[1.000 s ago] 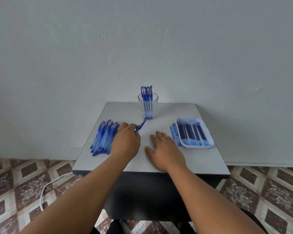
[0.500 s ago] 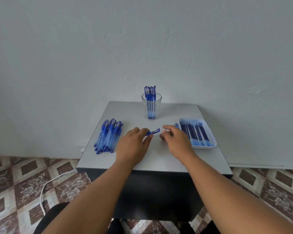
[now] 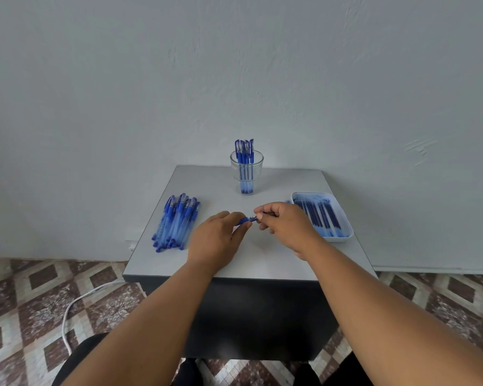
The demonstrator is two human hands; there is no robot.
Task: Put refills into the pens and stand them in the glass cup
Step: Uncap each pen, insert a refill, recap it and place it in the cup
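Lying at the table's left edge: pile of pens (image 3: 175, 224), blue caps and clear barrels, too bunched to count, just clear of the rim.
Table (image 3: 329, 263): grey top, bare strip along its near edge.
Left hand (image 3: 214, 240): fingers curled round one pen (image 3: 245, 220), gripping its blue end above mid-table.
Right hand (image 3: 286, 225): thumb and fingers pinching that pen's metal tip.
Glass cup (image 3: 246, 171): upright near the far edge, roughly four capped pens standing inside.
Tray (image 3: 343, 237): white, by the right edge, holding dark blue refills (image 3: 319, 217), about seven.
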